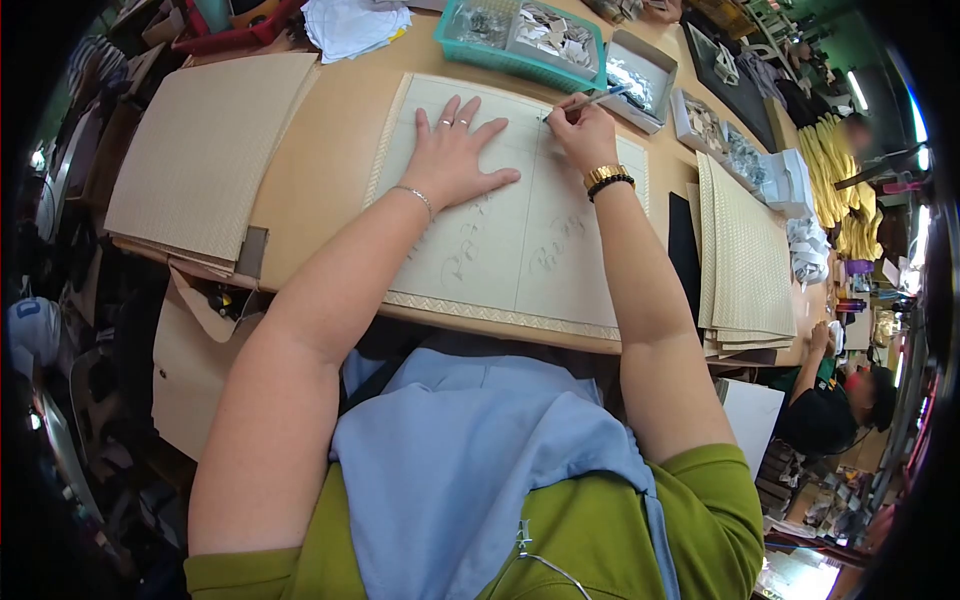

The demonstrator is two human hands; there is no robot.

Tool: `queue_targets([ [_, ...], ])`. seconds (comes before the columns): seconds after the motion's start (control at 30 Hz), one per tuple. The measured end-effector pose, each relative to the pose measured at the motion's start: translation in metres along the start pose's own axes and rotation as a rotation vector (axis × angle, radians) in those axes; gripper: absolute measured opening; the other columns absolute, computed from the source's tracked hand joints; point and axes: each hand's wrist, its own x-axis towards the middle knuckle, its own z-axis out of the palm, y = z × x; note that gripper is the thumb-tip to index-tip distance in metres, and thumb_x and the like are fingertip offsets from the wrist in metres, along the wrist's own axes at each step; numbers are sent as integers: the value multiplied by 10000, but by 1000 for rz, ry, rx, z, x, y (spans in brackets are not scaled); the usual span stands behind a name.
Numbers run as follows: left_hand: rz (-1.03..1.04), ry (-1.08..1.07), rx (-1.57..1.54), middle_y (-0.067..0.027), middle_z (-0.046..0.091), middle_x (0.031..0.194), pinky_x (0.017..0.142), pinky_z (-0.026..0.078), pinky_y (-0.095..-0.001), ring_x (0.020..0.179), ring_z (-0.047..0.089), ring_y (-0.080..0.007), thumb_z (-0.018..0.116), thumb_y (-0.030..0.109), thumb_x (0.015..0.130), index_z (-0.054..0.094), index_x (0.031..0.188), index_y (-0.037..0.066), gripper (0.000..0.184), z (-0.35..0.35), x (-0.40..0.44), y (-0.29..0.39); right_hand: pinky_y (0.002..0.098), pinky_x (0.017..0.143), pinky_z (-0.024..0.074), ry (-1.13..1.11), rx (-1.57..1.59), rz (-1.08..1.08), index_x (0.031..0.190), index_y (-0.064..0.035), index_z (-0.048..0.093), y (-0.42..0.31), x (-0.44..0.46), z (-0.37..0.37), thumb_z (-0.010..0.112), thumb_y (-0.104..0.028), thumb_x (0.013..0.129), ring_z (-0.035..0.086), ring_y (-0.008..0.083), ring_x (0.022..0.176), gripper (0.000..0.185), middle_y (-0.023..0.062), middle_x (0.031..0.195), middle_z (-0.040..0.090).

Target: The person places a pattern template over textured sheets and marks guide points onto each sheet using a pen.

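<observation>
A pale grey-green sheet (490, 255) with faint handwriting and ruled lines lies in front of me on a larger cream patterned sheet (500, 314), whose border shows around it. My left hand (455, 155) rests flat on the upper left of the pale sheet with its fingers spread. Near the sheet's upper right, my right hand (588, 138) grips a pen (608, 94). The pen leans to the right, and its tip is at the sheet beside a ruled line.
Patterned sheets (205, 150) are stacked at the left, and another stack (745, 265) lies at the right. Behind the work stand a teal basket (520, 62) of small pieces and a white box (662, 75). A co-worker (830, 415) sits at the far right.
</observation>
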Motion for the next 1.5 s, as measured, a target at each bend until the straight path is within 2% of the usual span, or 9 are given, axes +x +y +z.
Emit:
queue_targets([
  [0.8,4,-7,9,-147,263,1569,1117,100,-685,1472,160,-349,529,759,783,410,1462,288,835,-1,0,1,306,680,526,-4,-17,7,849,-9,663,5,-1,0,650,-238,800,667,195,667,235,115,724,692],
  [0.9,7,12,9,-146,269,1567,1114,109,-689,1471,163,-348,531,757,783,409,1462,288,833,0,1,0,281,668,515,-5,-8,3,870,-8,663,6,-2,1,660,-214,830,642,130,678,211,76,745,691],
  [1.0,13,12,8,-148,276,1563,1110,120,-692,1469,171,-346,533,755,782,409,1461,287,834,0,1,0,311,677,529,23,-1,16,856,-13,671,0,-2,1,655,-247,803,671,198,672,241,117,732,696],
  [1.1,23,8,11,-150,278,1563,1109,126,-693,1467,179,-349,528,759,781,406,1463,288,837,-1,2,-1,312,674,532,13,-94,0,855,-17,665,-6,-3,-8,665,-246,809,672,189,678,233,108,737,699],
  [1.13,17,2,11,-152,278,1563,1109,127,-693,1466,181,-351,525,761,781,406,1463,288,839,-2,1,-1,301,656,531,85,20,-105,862,-23,658,-7,-8,-6,665,-197,822,672,176,685,179,94,741,697],
  [1.27,22,1,26,-154,275,1566,1107,132,-693,1463,184,-361,500,775,785,400,1468,290,844,1,1,-3,262,629,513,-53,399,-238,859,-31,648,-54,-68,2,673,-79,798,668,143,694,81,58,735,686],
  [1.4,39,35,36,-156,286,1562,1104,129,-699,1463,185,-369,476,785,792,411,1464,285,840,7,2,-5,306,674,488,-445,286,-631,850,-96,643,-108,-147,22,674,-50,748,643,202,701,116,47,768,671],
  [1.5,45,49,29,-160,290,1561,1102,115,-705,1462,191,-371,475,779,791,416,1462,280,838,10,2,-6,339,673,471,-527,178,-734,808,-127,619,-125,-164,44,694,-78,718,624,234,725,127,43,740,652],
])
